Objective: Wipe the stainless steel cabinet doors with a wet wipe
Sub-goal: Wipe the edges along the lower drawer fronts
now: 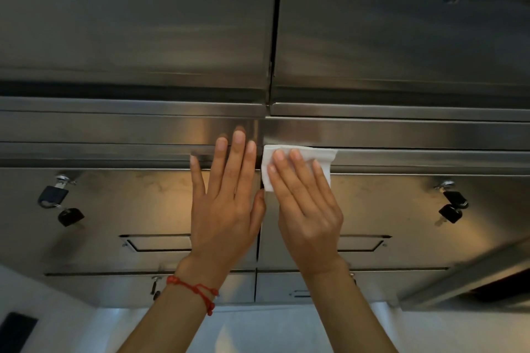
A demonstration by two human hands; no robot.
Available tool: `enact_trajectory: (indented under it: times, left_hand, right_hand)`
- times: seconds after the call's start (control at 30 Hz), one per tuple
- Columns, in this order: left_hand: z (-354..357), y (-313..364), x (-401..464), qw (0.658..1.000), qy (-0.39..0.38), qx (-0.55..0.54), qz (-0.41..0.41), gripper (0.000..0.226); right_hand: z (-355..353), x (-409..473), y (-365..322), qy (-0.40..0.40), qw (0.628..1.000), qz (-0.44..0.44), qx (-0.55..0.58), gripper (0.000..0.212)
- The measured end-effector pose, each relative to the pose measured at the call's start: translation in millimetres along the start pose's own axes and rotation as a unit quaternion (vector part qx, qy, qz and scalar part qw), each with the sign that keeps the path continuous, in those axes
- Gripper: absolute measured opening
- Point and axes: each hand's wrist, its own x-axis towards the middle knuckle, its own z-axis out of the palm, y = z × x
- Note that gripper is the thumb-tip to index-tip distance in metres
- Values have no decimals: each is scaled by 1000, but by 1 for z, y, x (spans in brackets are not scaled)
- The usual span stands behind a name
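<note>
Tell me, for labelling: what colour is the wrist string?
Red, on the left wrist string; head view.

Glossy steel doors (pixel 137 37) — soft wipe (pixel 298 153)

Both bare forearms reach up and forward, side by side. The left hand (pixel 226 203) lies flat with straight, slightly spread fingers, a red string bracelet at its wrist. The right hand (pixel 308 209) lies flat too, fingers straight and pressing forward.

Single head-worn view, close to steel cabinet doors (pixel 372 209) — facing them, angled slightly down
</note>
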Motion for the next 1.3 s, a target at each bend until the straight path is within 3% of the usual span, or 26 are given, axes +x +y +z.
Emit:
enact_trajectory:
  times: [0.17, 0.47, 0.7, 0.9, 1.13, 1.3]
  left_hand:
    - [-2, 1, 0, 1000, 1, -6, 1, 70]
    - [-1, 4, 0, 1000, -4, -12, -9, 71]
    - [-1, 4, 1, 1000, -8, -17, -14, 70]
    - [-2, 5, 0, 1000, -10, -14, -13, 69]
    - [-2, 4, 0, 1000, -13, -15, -15, 70]
    - [-1, 6, 0, 1000, -12, -12, -21, 70]
  right_hand:
    - [-6, -8, 11, -6, 1000, 17, -24, 33]
    - [-3, 0, 3, -8, 1000, 7, -6, 27]
    - [-9, -9, 10, 14, 998, 47, -39, 27]
    - [-3, 1, 4, -1, 1000, 5, -12, 25]
    - [-7, -7, 8, 21, 998, 53, -38, 26]
    - [-2, 1, 1, 5, 1000, 12, -5, 24]
